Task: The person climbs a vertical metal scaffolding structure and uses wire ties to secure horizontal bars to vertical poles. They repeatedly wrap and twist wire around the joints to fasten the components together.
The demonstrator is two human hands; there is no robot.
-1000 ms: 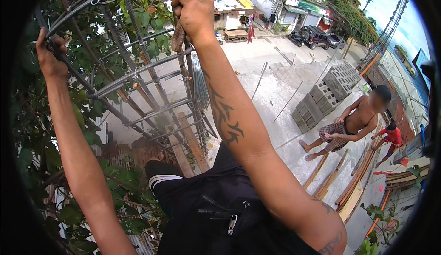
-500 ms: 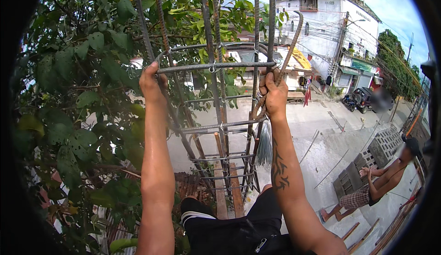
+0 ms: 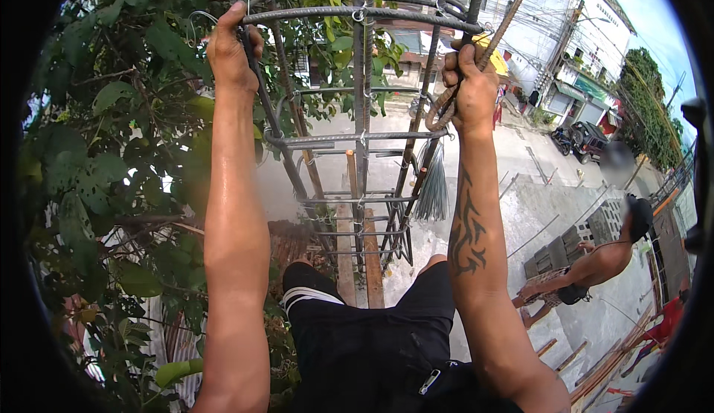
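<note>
Leafy branches crowd the left side, and beside them the left hand grips a corner bar of the rebar cage, fingers closed around it just under the top tie. The cage rises between both raised arms. Further right, the right hand is closed on a hooked rusty rod against the opposite corner bar, with a person crouching near concrete blocks below.

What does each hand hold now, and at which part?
The left hand grips the rebar cage at a top corner, on a vertical bar. The right hand grips another vertical bar, together with a hooked metal tool at its lower end.
</note>
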